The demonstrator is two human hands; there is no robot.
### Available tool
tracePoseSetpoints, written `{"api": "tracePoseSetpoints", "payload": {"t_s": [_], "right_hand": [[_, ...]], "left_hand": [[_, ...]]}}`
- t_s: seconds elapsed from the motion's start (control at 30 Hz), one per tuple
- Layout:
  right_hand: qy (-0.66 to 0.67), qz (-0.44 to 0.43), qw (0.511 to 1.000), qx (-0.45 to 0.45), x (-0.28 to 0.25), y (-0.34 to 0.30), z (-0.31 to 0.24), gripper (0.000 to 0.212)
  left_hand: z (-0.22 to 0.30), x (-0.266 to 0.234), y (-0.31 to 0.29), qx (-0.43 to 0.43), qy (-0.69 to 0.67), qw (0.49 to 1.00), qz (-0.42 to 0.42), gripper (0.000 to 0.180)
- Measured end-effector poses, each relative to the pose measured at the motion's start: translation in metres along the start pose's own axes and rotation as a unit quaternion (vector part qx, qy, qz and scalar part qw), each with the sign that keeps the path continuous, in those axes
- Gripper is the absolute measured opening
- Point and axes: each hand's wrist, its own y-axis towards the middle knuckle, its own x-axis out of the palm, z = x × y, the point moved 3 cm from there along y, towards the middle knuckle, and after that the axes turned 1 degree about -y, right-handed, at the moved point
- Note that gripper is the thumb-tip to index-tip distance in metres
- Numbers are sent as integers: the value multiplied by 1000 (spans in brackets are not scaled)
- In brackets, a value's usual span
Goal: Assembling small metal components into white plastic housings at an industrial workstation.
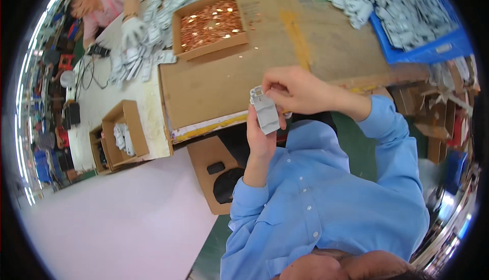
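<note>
In my left hand is a light grey plastic housing, held upright just off the table's front edge, with the fingers wrapped round its lower part. It has a stepped face and a narrower frame with an opening at its top. My right hand is closed in a pinch at that top end. Whatever lies between its fingertips, if anything, is too small or hidden to make out. Beyond my hands, a cardboard tray on the table holds many small copper-coloured metal pieces.
A blue crate heaped with grey plastic parts stands at the far right. At the far left a co-worker's gloved hand touches a pile of similar parts. A small cardboard box with white pieces sits on the left table.
</note>
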Motion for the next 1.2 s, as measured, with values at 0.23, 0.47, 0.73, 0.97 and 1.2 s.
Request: {"api": "tracePoseSetpoints", "payload": {"t_s": [0.23,0.47,0.73,0.97,1.2], "right_hand": [[-46,132,990,-35,18,-62,26,5],[-68,199,976,-55,24,-84,24,7],[68,271,960,4,35,-87,25,22],[56,237,970,22,45,-87,22,29],[22,212,977,-3,38,-88,11,29]], "left_hand": [[-29,25,-12,-69,105,992,4,55],[-40,12,-22,39,279,959,5,52],[-35,16,-34,121,333,935,32,45],[-23,15,-40,170,400,901,5,41],[-10,25,-47,114,414,903,-13,38]]}}
